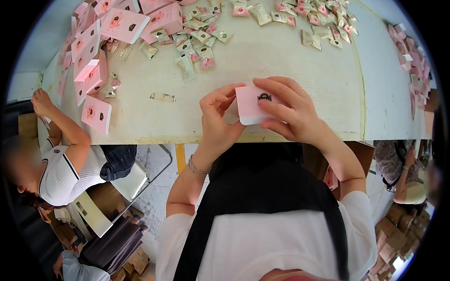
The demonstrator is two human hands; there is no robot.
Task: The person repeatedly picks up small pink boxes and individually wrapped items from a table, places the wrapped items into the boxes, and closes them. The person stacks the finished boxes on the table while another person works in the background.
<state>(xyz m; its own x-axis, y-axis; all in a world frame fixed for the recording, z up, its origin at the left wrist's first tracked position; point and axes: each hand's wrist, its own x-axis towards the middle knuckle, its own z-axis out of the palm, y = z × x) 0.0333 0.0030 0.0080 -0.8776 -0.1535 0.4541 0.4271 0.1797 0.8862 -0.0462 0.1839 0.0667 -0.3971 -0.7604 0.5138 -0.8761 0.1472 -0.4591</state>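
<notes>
Between my two hands, just above the near edge of the table, is a small pink carton [248,100] with a white lower edge and a dark emblem. My left hand [219,114] grips its left side, thumb at the lower corner and fingers curled behind. Across the carton's face and right side lie the fingers of my right hand [293,110], its thumb below. Beyond my hands, small wrapped sachets [199,40] in cream and pink lie in a loose heap, and a second heap of sachets [328,21] sits farther right.
Pink cartons [124,23] pile up at the table's far left, with a flat one [96,114] near the left edge. A co-worker [70,164] in a white top sits at the left. More pink cartons [408,51] lie at the far right. Brown boxes [398,225] stand lower right.
</notes>
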